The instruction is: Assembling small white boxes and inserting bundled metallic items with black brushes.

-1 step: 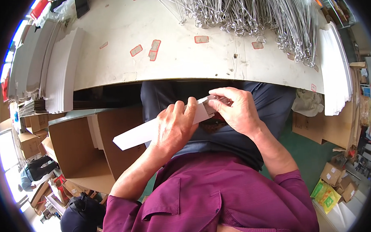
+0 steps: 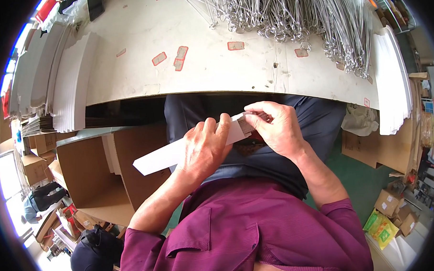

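Above my lap I hold a long, narrow white cardboard box (image 2: pixel 158 158) on a slant, its lower end toward the left. My left hand (image 2: pixel 204 148) is closed around the middle of the box, fingers over its top. At the upper right end, my right hand (image 2: pixel 276 128) pinches with thumb and forefinger. Between these fingers and the box end shows a greyish ridged piece (image 2: pixel 246 128), partly covered by the fingers. Its kind is not clear.
A white worktable (image 2: pixel 210 73) stands ahead, with a heap of looped metal wires (image 2: pixel 289 18) at far right. Stacks of flat white cardboard (image 2: pixel 74 83) stand left, and more white cardboard (image 2: pixel 392 81) right. An open carton (image 2: pixel 96 173) sits lower left; a clear plastic bag (image 2: pixel 360 121) hangs right.
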Tool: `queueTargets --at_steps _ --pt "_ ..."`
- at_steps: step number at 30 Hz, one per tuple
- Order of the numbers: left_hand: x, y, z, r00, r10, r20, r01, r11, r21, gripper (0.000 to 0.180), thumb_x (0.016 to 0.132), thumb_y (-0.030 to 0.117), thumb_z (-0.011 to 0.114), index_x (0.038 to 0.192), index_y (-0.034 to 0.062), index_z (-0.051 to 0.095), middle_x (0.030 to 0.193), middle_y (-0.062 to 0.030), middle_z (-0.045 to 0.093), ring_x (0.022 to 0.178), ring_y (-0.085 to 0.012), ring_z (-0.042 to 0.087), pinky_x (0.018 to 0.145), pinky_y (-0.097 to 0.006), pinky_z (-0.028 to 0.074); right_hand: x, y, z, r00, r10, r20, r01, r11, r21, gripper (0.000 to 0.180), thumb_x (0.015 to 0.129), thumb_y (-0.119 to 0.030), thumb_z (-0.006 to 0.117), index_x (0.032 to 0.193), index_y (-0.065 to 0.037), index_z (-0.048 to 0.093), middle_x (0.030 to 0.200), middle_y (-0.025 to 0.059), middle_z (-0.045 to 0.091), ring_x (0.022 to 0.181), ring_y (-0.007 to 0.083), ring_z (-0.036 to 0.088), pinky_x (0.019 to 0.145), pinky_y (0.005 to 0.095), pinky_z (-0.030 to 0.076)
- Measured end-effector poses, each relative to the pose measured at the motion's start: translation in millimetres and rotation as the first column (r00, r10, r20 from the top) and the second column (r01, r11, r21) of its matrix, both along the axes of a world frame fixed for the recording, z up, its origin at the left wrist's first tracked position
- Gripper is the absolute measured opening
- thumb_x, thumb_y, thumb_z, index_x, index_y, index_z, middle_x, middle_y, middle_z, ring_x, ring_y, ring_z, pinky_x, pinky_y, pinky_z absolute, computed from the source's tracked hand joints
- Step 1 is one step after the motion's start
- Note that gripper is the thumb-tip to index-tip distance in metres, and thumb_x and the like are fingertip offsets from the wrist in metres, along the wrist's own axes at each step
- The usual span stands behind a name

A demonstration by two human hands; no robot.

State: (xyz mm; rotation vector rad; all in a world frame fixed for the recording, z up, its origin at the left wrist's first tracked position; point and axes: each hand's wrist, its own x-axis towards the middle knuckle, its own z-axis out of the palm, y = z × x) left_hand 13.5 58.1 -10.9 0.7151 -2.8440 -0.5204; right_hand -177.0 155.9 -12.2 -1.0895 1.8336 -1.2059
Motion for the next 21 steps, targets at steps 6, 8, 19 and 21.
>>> queueTargets --at_steps 6,8,19,21 --pt "2.1 1.7 -4.1 1.000 0.019 -0.018 -0.019 1.000 0.011 0.070 0.070 0.013 0.085 0.132 0.0033 0.054 0.092 -0.0120 0.061 0.081 -0.0310 0.067 0.066 -0.043 0.056 -1.1 -0.9 2.7 0.989 -0.090 0.117 0.093 0.995 -0.024 0.011 0.095 -0.003 0.072 0.104 0.002 0.074 0.086 0.0096 0.077 0.078 0.0089 0.071 0.070 0.0271 0.059" --pt "3.4 2.1 -5.3 0.999 0.035 -0.021 -0.035 0.999 0.009 0.068 0.071 0.014 0.085 0.131 0.0034 0.054 0.092 -0.0119 0.061 0.080 -0.0309 0.067 0.065 -0.043 0.056 -2.3 0.9 -0.4 0.986 -0.101 0.133 0.107 0.993 -0.040 0.010 0.095 -0.002 0.071 0.104 0.001 0.075 0.086 0.0082 0.077 0.078 0.0079 0.070 0.070 0.0261 0.059" --pt "5.4 2.0 -1.7 0.998 0.030 -0.054 -0.028 0.999 0.041 0.067 0.072 0.014 0.085 0.131 0.0032 0.055 0.092 -0.0127 0.062 0.078 -0.0313 0.068 0.064 -0.043 0.056 -6.2 6.0 1.6 0.885 -0.132 0.447 0.186 0.980 -0.078 0.012 0.094 -0.001 0.073 0.105 0.003 0.074 0.092 0.0060 0.076 0.082 0.0073 0.069 0.075 0.0240 0.058" --pt "5.1 2.5 -0.5 0.998 0.026 -0.057 -0.023 0.998 0.052 0.067 0.072 0.014 0.085 0.131 0.0032 0.055 0.092 -0.0128 0.063 0.078 -0.0314 0.068 0.064 -0.043 0.057 -4.8 5.9 4.8 0.861 -0.117 0.496 0.178 0.981 -0.079 0.012 0.096 -0.003 0.073 0.106 0.002 0.075 0.093 0.0061 0.076 0.082 0.0069 0.068 0.076 0.0240 0.057"
